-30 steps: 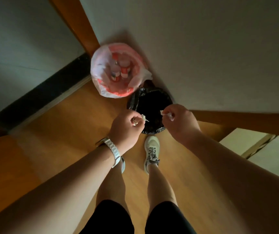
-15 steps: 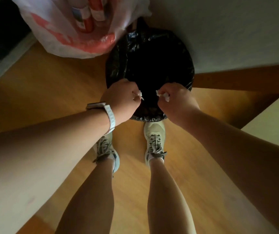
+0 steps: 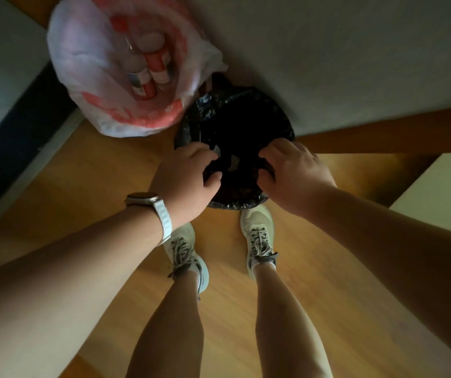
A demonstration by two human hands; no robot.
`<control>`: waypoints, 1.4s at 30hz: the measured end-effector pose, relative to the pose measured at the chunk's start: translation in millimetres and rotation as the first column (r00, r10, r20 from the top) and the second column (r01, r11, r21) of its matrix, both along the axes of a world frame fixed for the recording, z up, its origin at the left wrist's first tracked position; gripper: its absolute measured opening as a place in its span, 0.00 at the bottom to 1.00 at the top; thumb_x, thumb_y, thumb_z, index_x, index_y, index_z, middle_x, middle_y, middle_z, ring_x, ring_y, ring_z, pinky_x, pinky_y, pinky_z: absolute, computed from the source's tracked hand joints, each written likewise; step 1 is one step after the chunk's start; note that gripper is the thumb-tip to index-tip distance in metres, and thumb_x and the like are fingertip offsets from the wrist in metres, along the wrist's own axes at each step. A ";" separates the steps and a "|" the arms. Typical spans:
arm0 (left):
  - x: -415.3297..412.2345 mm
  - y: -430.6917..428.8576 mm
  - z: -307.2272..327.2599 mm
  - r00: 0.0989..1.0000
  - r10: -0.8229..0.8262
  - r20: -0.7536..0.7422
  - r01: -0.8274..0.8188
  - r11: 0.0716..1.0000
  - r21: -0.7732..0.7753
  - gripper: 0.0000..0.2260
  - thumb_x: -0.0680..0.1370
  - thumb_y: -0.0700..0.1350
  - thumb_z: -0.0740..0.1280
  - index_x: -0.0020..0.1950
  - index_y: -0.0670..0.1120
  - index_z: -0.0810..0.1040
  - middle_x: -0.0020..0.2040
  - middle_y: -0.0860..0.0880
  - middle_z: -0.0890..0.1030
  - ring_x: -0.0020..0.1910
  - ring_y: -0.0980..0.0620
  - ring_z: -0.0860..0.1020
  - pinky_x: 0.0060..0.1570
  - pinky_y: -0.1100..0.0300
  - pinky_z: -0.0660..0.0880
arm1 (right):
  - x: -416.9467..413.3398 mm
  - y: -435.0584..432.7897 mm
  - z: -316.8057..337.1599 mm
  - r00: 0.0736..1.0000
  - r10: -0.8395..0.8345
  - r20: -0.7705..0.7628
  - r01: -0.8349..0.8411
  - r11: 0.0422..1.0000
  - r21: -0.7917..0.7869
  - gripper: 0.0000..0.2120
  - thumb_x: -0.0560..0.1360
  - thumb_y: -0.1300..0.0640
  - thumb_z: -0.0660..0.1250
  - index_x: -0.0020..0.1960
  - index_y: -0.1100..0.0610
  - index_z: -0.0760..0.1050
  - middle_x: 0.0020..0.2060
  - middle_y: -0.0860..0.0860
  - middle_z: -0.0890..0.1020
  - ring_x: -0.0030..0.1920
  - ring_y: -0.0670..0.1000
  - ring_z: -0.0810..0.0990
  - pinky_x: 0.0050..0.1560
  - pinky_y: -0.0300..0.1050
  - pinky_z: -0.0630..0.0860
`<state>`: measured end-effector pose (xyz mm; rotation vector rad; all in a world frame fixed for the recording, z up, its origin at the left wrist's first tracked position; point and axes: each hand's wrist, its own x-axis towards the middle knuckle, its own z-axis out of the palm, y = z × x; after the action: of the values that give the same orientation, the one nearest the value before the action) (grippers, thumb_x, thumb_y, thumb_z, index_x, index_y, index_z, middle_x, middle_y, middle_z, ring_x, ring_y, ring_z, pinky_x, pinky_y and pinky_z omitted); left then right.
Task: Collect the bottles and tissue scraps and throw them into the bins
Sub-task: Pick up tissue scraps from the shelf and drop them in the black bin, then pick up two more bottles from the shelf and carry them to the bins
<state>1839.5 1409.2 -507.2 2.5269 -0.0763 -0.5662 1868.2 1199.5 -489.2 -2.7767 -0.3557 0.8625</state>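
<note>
1. Wooden floor (image 3: 88,186): bottles (image 3: 150,75) already sit in the red-and-white bin (image 3: 96,113).
2. Left hand (image 3: 188,175) and right hand (image 3: 295,170) hang loose-fingered, empty, over the black bin (image 3: 246,105); tissue scraps (image 3: 234,162) lie inside.
3. Task looks nearly finished.

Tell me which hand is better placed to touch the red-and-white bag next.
Left, probably. The left hand is over the black bin on the side nearer the red-and-white bag; the right hand is farther.

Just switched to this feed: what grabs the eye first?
The left hand and right hand hover open over the black-lined bin at centre, pale tissue scraps showing against its dark mouth. Behind it to the left, a white-and-red bag holds red-labelled bottles.
</note>
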 end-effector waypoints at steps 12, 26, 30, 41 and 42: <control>17.0 30.0 177.2 0.927 -0.321 0.193 0.290 0.941 0.175 0.22 0.75 0.49 0.66 0.68 0.46 0.74 0.68 0.46 0.73 0.68 0.43 0.69 0.66 0.47 0.67 | -0.7 17.0 182.2 0.992 0.024 0.124 -0.013 0.996 -0.083 0.21 0.77 0.45 0.59 0.66 0.53 0.72 0.65 0.51 0.72 0.66 0.56 0.70 0.63 0.55 0.70; 7.4 68.6 396.3 0.851 -0.396 0.344 0.350 0.917 0.189 0.22 0.76 0.52 0.64 0.68 0.47 0.74 0.67 0.45 0.74 0.67 0.44 0.69 0.64 0.46 0.68 | -63.8 44.6 404.6 0.954 -0.049 0.296 0.091 0.987 -0.129 0.21 0.77 0.42 0.58 0.66 0.49 0.71 0.67 0.50 0.72 0.68 0.55 0.69 0.66 0.54 0.69; 5.2 59.1 437.5 0.801 -0.455 0.388 0.408 0.890 0.201 0.21 0.76 0.53 0.64 0.67 0.47 0.74 0.67 0.45 0.74 0.66 0.43 0.70 0.64 0.44 0.68 | -77.2 39.2 455.1 0.933 -0.094 0.347 0.159 0.973 -0.165 0.22 0.78 0.41 0.56 0.68 0.49 0.70 0.67 0.51 0.72 0.68 0.57 0.70 0.65 0.55 0.69; 0.3 -9.8 528.2 0.567 -0.624 0.538 0.589 0.764 0.264 0.21 0.75 0.54 0.62 0.65 0.48 0.76 0.65 0.46 0.77 0.65 0.42 0.72 0.62 0.46 0.70 | -136.1 -2.9 546.2 0.802 -0.295 0.520 0.426 0.892 -0.151 0.23 0.78 0.39 0.56 0.68 0.49 0.70 0.66 0.50 0.74 0.67 0.55 0.70 0.64 0.53 0.69; -0.5 -19.4 534.7 0.541 -0.637 0.549 0.603 0.749 0.274 0.21 0.75 0.54 0.62 0.65 0.48 0.76 0.65 0.46 0.77 0.65 0.43 0.72 0.63 0.45 0.69 | -141.8 -9.5 552.3 0.787 -0.308 0.535 0.447 0.882 -0.149 0.23 0.78 0.39 0.56 0.68 0.49 0.70 0.66 0.50 0.74 0.67 0.55 0.70 0.64 0.53 0.70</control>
<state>1838.9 1389.8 27.5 2.5815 -1.2741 0.0648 1726.4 1190.0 63.1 -3.1281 0.2815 0.0839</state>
